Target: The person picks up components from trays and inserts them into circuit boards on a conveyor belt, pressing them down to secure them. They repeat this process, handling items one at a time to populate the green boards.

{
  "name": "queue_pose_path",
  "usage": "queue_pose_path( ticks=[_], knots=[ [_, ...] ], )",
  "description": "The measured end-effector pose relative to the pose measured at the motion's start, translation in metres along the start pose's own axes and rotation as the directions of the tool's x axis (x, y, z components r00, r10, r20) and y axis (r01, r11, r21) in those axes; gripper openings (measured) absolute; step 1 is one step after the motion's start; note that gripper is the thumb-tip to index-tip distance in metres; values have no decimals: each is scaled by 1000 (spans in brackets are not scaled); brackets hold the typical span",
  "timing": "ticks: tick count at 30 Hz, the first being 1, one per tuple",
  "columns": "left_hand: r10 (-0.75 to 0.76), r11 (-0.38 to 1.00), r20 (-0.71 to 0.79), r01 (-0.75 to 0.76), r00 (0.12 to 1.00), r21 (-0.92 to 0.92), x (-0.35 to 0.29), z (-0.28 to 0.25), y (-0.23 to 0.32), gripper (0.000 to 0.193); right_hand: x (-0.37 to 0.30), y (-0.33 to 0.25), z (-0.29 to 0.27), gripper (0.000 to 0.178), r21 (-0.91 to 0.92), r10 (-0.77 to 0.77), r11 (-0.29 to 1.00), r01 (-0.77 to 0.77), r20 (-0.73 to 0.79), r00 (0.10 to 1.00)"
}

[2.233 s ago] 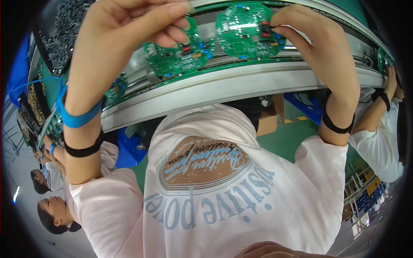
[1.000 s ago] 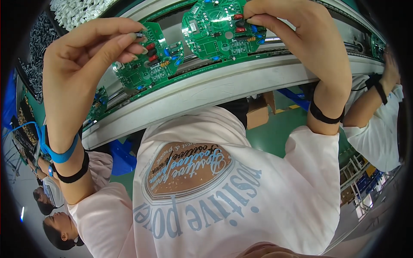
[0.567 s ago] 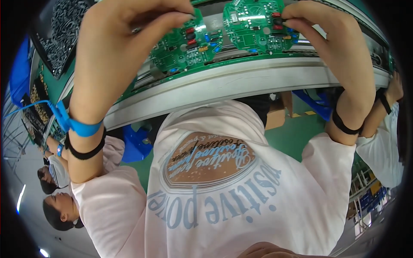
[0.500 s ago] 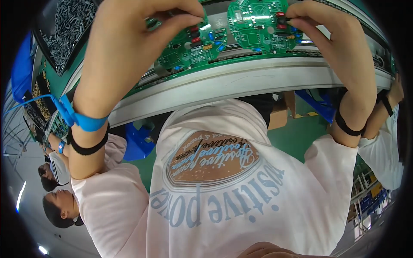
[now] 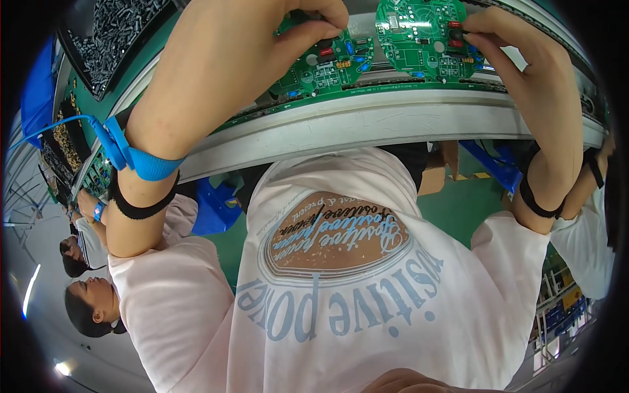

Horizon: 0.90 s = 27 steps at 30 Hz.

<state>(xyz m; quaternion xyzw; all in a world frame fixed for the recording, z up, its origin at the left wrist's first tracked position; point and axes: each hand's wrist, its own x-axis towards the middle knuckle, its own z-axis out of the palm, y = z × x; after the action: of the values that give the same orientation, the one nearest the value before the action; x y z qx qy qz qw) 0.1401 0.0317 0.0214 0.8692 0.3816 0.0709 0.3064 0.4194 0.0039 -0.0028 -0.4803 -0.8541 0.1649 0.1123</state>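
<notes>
Two green circuit boards, the left board (image 5: 308, 76) and the right board (image 5: 407, 47), sit side by side on a metal rail track. Both carry red, blue and black components. My left hand (image 5: 262, 49) reaches over the left board, thumb and forefinger pinched together above its red parts; what lies between the fingertips is hidden. Over the right board's edge, my right hand (image 5: 534, 56) pinches a small dark component (image 5: 458, 35) between two red ones. A blue wrist strap (image 5: 157, 165) with a cord circles my left wrist.
A pale metal rail (image 5: 367, 119) runs between my body and the boards. At the far left stands a black tray (image 5: 118, 42) of small dark parts, with a blue bin (image 5: 38, 92) beside it. Other people sit along the line on both sides.
Both boards have shifted right along the track, and my two hands have moved right with them. The fingers stay pinched over the same areas. The view has also shifted slightly.
</notes>
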Motion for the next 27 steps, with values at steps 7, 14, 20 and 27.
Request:
queue_pose_path(
  ticks=[7, 14, 20, 27],
  knots=[
    [-58, 996, -4, 58, 998, 62, 3, 2, 1, 8, -1, -16, 0, 14, 171, 219, 961, -215, 0, 976],
    [-100, 994, 3, 100, 995, 41, 6, 7, 2, 6, 1, -12, -2, 14, 46, 78, 996, -75, -51, 996],
    [-86, 996, -5, 86, 996, 13, 8, 7, 2, 5, -1, -4, 1, 13, -14, -2, 1000, 1, -73, 997],
    [-88, 995, 10, 87, 996, 42, 10, 7, 7, 4, -4, 3, 0, 13, -63, -36, 997, 32, -66, 997]
  ],
)
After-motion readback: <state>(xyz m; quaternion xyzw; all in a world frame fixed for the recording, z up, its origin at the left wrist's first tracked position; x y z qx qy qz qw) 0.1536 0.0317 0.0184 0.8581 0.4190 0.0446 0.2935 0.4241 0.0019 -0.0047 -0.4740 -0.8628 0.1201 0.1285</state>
